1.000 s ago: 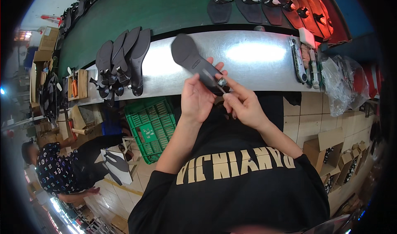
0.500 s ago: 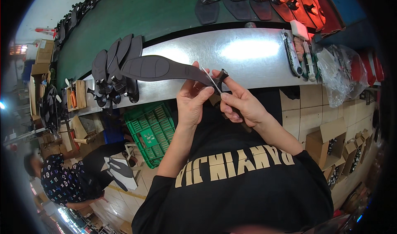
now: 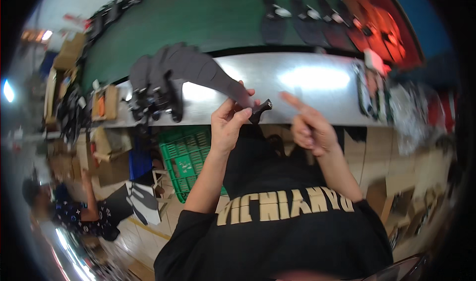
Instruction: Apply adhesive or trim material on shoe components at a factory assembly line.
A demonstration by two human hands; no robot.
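Observation:
My left hand (image 3: 230, 127) pinches the heel end of a dark grey shoe sole (image 3: 210, 75), whose broad front reaches away to the left over the metal bench. A black shoe heel (image 3: 260, 111) with a flared tip juts from the sole just right of my left fingertips. My right hand (image 3: 315, 132) is off to the right, apart from the sole. Its index finger stretches out and its other fingers curl; motion blurs it, and I cannot make out whether anything lies in the curl. Several dark heeled soles (image 3: 156, 85) are bunched on the bench, left of the held one.
The metal bench (image 3: 297, 102) runs below a green work surface (image 3: 198, 20), where more dark sandals (image 3: 274, 23) lie in a row. Cutters and other tools (image 3: 367, 90) sit at the right beside a plastic bag (image 3: 409, 115). A green crate (image 3: 186, 167) stands under the bench; a seated person (image 3: 79, 206) is lower left.
My right hand has drawn away from the heel toward the right. The thin silvery tool seen between my hands no longer shows. My left hand keeps the sole, and the whole view has shifted.

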